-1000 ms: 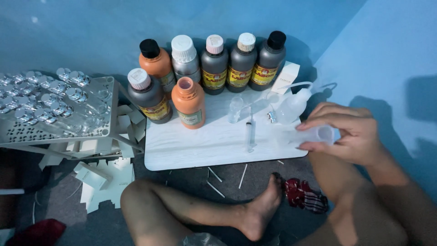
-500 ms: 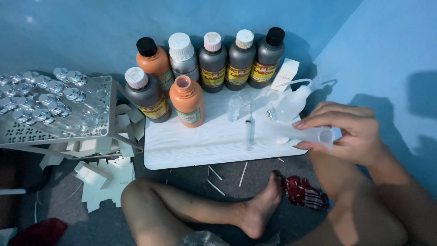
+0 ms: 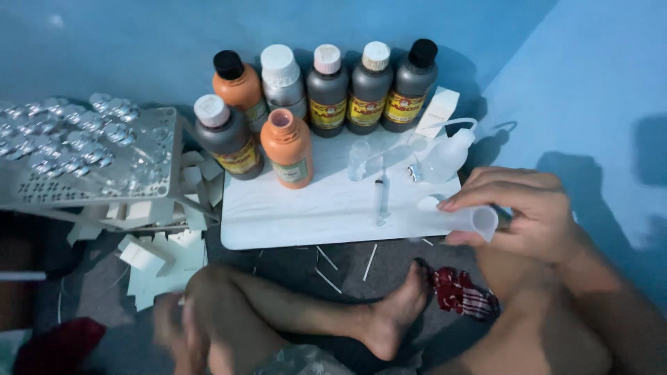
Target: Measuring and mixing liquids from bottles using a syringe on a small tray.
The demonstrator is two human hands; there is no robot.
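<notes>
The right hand (image 3: 528, 212) was clamped on a small clear plastic cup (image 3: 479, 221), thumb below and fingers (image 3: 472, 198) above, the cup lying on its side with its mouth turned toward the wrist. It hovered at the three o'clock edge of the white board (image 3: 306, 215), partly over the board's corner and partly over the person's raised knee (image 3: 528, 305). The left hand (image 3: 174, 330) was a blur low at seven o'clock beside the bent leg (image 3: 278, 312); whether it was closed or spread could not be told, and it was well apart from the right.

On the board, a syringe (image 3: 381, 198) lay pointing twelve to six, near the middle, with bare board to its nine o'clock side. A small glass vial (image 3: 358, 158) stood just at its eleven o'clock. A squeeze bottle (image 3: 448, 156) with a bent spout stood at the board's one o'clock corner, just above the cup. An uncapped orange bottle (image 3: 287, 147) and a dark bottle with a white cap (image 3: 226, 139) stood at the board's ten o'clock corner; five more bottles (image 3: 326, 87) lined the blue wall (image 3: 125, 48) at twelve o'clock, with a small white box (image 3: 436, 111) leaning beside them.

At nine o'clock a perforated metal rack (image 3: 90, 180) carried rows of shiny caps (image 3: 62, 139), its edge near the board. Folded white cartons (image 3: 160, 257) were piled beneath it. Thin white strips (image 3: 326, 258) lay on the grey floor (image 3: 278, 267) off the board's six o'clock edge, above the foot (image 3: 399, 312), and a red patterned cloth (image 3: 462, 295) lay just beside the toes.
</notes>
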